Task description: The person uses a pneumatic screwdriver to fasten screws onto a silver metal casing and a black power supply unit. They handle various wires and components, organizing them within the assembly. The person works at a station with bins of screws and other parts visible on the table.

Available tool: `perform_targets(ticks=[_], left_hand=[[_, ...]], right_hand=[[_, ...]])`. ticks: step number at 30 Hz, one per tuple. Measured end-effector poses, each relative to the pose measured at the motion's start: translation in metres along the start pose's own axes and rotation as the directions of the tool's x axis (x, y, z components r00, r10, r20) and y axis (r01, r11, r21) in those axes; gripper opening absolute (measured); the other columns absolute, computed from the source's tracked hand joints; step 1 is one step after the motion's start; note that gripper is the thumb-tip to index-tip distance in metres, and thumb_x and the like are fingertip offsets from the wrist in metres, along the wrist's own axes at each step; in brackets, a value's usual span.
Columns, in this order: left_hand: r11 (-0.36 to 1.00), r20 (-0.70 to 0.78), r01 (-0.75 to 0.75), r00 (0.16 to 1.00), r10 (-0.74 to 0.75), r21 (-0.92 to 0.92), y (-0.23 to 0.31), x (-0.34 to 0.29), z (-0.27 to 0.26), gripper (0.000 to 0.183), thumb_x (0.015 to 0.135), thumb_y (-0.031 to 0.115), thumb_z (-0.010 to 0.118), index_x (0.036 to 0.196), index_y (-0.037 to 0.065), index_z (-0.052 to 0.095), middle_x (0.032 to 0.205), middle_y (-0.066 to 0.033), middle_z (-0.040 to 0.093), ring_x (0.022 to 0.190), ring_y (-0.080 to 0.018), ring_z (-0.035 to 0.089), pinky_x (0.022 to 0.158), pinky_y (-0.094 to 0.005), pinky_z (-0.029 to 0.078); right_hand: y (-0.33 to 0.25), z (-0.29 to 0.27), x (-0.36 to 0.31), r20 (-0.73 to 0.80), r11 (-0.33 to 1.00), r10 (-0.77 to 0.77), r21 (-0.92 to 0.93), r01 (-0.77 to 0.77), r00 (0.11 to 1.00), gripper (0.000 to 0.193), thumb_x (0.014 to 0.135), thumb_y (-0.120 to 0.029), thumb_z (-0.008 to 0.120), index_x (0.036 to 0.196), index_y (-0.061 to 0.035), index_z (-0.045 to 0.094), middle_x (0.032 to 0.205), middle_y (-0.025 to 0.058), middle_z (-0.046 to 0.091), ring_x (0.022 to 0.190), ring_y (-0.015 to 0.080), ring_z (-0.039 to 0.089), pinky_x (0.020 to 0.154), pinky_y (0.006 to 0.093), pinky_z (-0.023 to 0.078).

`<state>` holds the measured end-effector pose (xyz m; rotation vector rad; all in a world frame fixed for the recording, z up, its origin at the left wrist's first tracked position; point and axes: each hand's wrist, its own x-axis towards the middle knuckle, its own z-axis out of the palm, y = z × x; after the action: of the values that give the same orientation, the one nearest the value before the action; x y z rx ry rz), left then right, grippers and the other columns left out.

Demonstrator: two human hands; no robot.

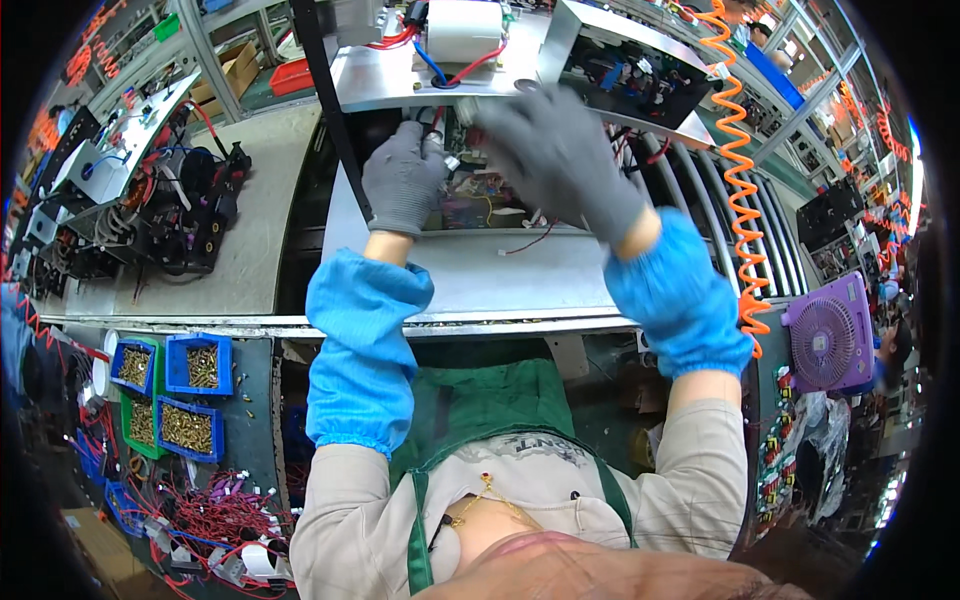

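Observation:
My left hand (405, 178), in a grey knit glove, is closed with its fingertips around a cable that ends in a white connector (451, 162). It is at the left side of an open metal machine housing (390, 88). My right hand (565, 155), gloved alike, hovers over the housing's right half and is smeared by motion, so its fingers cannot be read. Between the hands a circuit board (488, 200) with coloured wires shows inside. A thin dark red wire (530, 240) trails onto the silver front plate (500, 272). A white cylinder (464, 32) with red and blue wires sits on top.
Blue bins (198, 364) of brass screws stand at the left, above a heap of red wires (215, 510). Another wired assembly (150, 190) is on the left bench. At the right are rollers (715, 215), an orange coiled hose (738, 180) and a purple fan (828, 335).

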<state>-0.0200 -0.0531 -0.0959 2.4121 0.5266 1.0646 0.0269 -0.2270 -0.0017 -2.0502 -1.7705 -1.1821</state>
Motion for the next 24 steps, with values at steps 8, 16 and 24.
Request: perform_targets(ticks=[8, 16, 24], left_hand=[[0.977, 0.123, -0.03, 0.992, 0.004, 0.21, 0.006, 0.0, 0.009, 0.027, 0.076, 0.035, 0.068, 0.084, 0.01, 0.06, 0.077, -0.0107, 0.065, 0.075, -0.033, 0.064, 0.065, -0.0432, 0.05], [0.921, 0.073, -0.019, 0.996, 0.051, -0.388, 0.0, -0.044, 0.027, 0.046, 0.08, 0.044, 0.065, 0.11, 0.01, 0.056, 0.088, -0.0136, 0.065, 0.081, -0.0326, 0.063, 0.069, -0.0403, 0.05], [0.742, 0.257, -0.339, 0.787, 0.561, -0.579, 0.055, -0.058, 0.008, 0.033, 0.077, 0.027, 0.064, 0.107, 0.012, 0.06, 0.097, -0.0124, 0.063, 0.086, -0.0296, 0.062, 0.072, -0.0386, 0.05]], right_hand=[[0.019, -0.042, -0.273, 0.868, 0.843, 0.483, -0.496, -0.208, -0.113, 0.04, 0.071, -0.041, 0.065, 0.1, -0.0136, 0.068, 0.097, 0.008, 0.065, 0.092, 0.0273, 0.063, 0.073, 0.0428, 0.051], [0.037, -0.04, -0.414, 0.709, 0.7, 0.359, -0.635, -0.327, -0.607, 0.067, 0.054, -0.047, 0.08, 0.109, -0.0099, 0.067, 0.114, 0.013, 0.063, 0.104, 0.0283, 0.061, 0.089, 0.0386, 0.048], [0.054, -0.079, -0.391, 0.924, 0.905, 0.196, -0.3, -0.303, -0.328, 0.052, 0.057, -0.03, 0.077, 0.103, -0.0081, 0.066, 0.098, 0.0173, 0.066, 0.092, 0.0345, 0.063, 0.08, 0.043, 0.05]])
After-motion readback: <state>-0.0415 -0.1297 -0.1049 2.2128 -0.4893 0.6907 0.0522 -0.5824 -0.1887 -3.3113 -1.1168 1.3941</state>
